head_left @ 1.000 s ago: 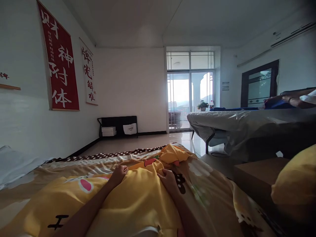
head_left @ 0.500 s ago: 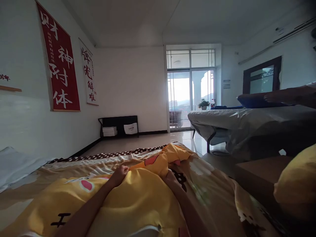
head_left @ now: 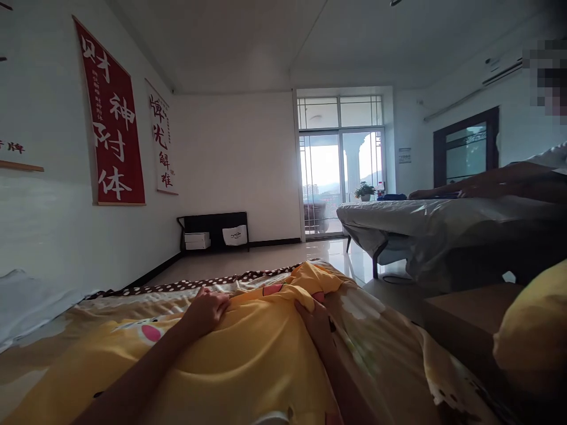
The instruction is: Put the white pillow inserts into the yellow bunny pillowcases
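While both my hands lay on the yellow quilt point(head_left: 248, 360) in the lower centre of the frame, a change of grip was noted. My left hand point(head_left: 206, 311), bunched in a fist on the fabric half a second before, had flattened, fingers spread and resting on the cloth without clamping it. My right hand point(head_left: 316, 321) remained pressed against the raised fold point(head_left: 310, 278) of the quilt, fingers curled at its edge; whether they pinched the fabric I could not tell. The two hands stood apart, the yellow hump between them. The fold itself had settled lower than before. The quilt lay spread over the patterned bedsheet point(head_left: 381, 348), whose dotted border point(head_left: 199, 283) ran behind it. At the right edge another person's arm point(head_left: 491, 180) reached across the grey bed point(head_left: 425, 227). I judged the smoothing of the quilt under way.
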`<state>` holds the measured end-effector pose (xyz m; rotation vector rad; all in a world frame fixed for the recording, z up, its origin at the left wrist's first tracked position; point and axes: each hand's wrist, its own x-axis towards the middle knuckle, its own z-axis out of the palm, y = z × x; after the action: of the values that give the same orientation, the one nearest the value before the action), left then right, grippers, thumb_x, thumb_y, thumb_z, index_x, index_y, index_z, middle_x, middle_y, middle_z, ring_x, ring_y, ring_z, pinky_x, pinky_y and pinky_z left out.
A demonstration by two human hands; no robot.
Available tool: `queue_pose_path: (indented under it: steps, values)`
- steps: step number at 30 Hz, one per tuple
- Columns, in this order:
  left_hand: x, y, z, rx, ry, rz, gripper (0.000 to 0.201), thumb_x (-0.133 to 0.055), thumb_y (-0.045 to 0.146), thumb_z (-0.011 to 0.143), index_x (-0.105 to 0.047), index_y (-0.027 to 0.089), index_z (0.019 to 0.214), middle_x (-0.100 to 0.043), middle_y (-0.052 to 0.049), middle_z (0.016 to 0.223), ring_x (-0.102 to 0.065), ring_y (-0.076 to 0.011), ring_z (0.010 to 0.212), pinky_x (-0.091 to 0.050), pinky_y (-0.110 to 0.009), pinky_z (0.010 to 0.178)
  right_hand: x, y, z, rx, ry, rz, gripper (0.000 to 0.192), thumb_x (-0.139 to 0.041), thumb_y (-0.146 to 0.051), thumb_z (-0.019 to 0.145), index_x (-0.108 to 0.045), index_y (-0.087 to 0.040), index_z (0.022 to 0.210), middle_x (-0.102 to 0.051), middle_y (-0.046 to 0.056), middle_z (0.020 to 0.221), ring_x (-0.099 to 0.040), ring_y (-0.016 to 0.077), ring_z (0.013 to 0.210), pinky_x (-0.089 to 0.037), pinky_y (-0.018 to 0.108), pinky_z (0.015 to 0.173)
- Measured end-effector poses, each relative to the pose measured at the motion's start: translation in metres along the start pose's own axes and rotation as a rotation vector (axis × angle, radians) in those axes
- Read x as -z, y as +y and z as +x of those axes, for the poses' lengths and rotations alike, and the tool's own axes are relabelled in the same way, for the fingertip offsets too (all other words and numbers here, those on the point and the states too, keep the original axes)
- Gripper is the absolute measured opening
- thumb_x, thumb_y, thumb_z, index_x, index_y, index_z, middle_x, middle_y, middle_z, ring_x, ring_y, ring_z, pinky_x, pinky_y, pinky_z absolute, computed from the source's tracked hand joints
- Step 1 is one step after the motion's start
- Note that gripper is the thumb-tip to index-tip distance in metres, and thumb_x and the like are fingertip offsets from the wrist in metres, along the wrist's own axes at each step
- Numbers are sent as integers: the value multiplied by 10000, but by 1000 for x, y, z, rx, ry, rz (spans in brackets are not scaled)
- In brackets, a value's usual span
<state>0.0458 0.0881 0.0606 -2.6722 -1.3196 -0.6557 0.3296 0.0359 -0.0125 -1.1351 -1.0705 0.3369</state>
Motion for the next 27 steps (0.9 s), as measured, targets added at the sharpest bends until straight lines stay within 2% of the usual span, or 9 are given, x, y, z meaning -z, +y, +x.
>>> queue_pose_path:
  steps: [5, 9, 12, 15, 17, 19, 21, 24, 27]
  values:
    - [19, -25, 15, 27, -34, -129, 382, -404, 431, 848, -523, 188, 579, -539, 16, 575, -451, -138, 603, -289, -273, 771, 4, -38, -9, 35, 24, -8, 420, -600, -590, 633, -539, -185, 541, -520, 16, 561, -404, 145, 581, -354, 265, 520]
    - [31, -30, 28, 27, -45, -141, 389, -403, 483, 829, -567, 194, 626, -580, 24, 636, -494, -146, 666, -291, -273, 830, 7, -66, -25, 79, 37, -38, 424, -548, -570, 688, -431, -210, 497, -387, -18, 506, -305, 112, 534, -276, 246, 475]
    - [38, -24, 34, 24, -36, -98, 355, -421, 452, 813, -543, 188, 608, -561, 17, 609, -486, -153, 684, -277, -312, 877, 7, -69, -33, 219, 89, -120, 433, -514, -510, 757, -355, -217, 480, -365, -24, 485, -287, 104, 522, -273, 239, 488]
    - [43, -15, 34, 16, 0, -46, 313, -421, 406, 820, -528, 184, 627, -587, 1, 684, -485, -166, 761, -225, -372, 942, 10, -63, -34, 442, 156, -264, 366, -458, -375, 813, -420, -204, 492, -444, -5, 502, -342, 109, 528, -310, 236, 543]
    - [46, -9, 29, -16, 28, -1, 315, -405, 385, 838, -503, 180, 619, -570, 2, 694, -470, -162, 773, -187, -399, 971, 15, -62, -31, 508, 216, -338, 349, -447, -341, 822, -469, -197, 505, -473, 4, 505, -348, 107, 520, -313, 235, 553]
    - [51, -7, 21, -66, 40, 2, 339, -389, 387, 855, -480, 177, 606, -526, 13, 664, -448, -145, 738, -191, -390, 970, 20, -63, -27, 448, 256, -358, 375, -464, -381, 832, -504, -189, 512, -463, -2, 480, -327, 101, 499, -293, 227, 520]
    - [58, -11, 12, -95, 2, -81, 387, -390, 437, 862, -447, 177, 581, -449, 29, 606, -398, -123, 658, -270, -325, 882, 23, -65, -25, 350, 254, -334, 419, -482, -446, 833, -524, -179, 513, -436, -14, 453, -318, 95, 486, -263, 222, 484]
    - [74, -22, 4, -43, -124, -269, 427, -447, 521, 842, -418, 190, 573, -364, 41, 582, -309, -111, 590, -281, -246, 642, 22, -67, -24, 316, 229, -291, 475, -487, -510, 823, -499, -176, 485, -409, -22, 450, -313, 88, 488, -262, 219, 486]
    - [87, -20, 9, 5, -276, -292, 425, -529, 531, 802, -437, 194, 561, -354, 38, 580, -280, -107, 568, -239, -238, 563, 19, -68, -27, 324, 201, -241, 478, -499, -534, 816, -493, -176, 499, -412, -23, 482, -328, 92, 520, -298, 218, 523]
